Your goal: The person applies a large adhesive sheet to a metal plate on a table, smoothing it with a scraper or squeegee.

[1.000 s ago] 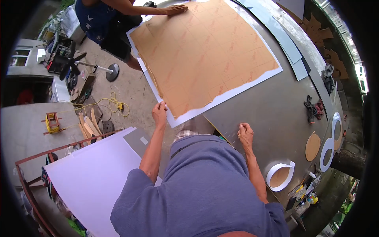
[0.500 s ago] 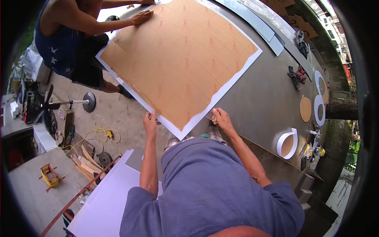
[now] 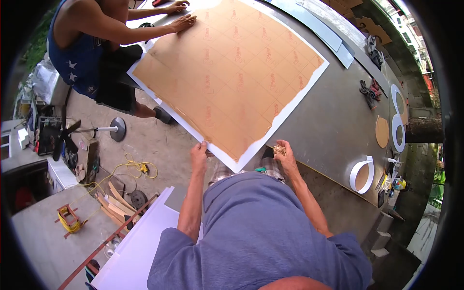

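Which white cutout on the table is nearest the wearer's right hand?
The white ring with a brown disc inside, near the table edge. It lies closest to the right hand; the white figure-8 sits much farther along.

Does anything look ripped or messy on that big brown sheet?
Yes. The brown paper covering on the white sheet has a jagged, torn edge near the corner by the person's right hand, leaving bare white showing. The left hand grips the sheet's near edge.

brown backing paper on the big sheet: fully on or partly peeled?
Partly peeled. The brown paper covers most of the white sheet, but its near edge is ragged, baring white at the corner between the left hand and right hand.
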A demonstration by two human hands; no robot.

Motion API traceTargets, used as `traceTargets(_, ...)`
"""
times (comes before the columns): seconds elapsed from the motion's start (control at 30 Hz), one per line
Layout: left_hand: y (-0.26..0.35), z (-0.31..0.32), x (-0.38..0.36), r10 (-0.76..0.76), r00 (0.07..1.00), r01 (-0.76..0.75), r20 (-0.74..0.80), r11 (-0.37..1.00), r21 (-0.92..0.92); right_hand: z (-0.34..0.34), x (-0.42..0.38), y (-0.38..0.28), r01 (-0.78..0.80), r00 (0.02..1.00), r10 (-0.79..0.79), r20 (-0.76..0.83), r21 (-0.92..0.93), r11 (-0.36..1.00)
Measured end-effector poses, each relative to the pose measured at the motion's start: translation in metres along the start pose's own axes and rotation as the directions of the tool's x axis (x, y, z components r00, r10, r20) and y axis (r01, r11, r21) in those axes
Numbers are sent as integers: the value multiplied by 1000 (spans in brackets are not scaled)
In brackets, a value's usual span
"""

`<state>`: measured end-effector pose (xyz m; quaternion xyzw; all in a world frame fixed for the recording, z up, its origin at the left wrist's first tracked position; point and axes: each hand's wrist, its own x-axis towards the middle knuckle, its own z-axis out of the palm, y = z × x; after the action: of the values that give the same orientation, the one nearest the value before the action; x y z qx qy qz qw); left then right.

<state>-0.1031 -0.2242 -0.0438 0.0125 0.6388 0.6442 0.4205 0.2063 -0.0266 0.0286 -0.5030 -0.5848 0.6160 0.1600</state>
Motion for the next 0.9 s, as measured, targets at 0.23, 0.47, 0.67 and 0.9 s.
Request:
traceTargets(0.23,-2,3,1,-1,1000,1,-13,1000,8,-3,10,-13,-184,977,172,123,91,979)
traceTargets(0.47,14,18,-8,423,871,-149,-250,712,686,12,33,-15,-84,985,39,169,270,959)
traceTargets(0.67,109,94,-41,63,993,-87,96,957,276,53,26,-115,50,963,-28,267,-74,996)
traceTargets(0.9,88,176,34,-128,922,184,367,975,-122,76,101,-134,658,751,-539,381,-360,662)
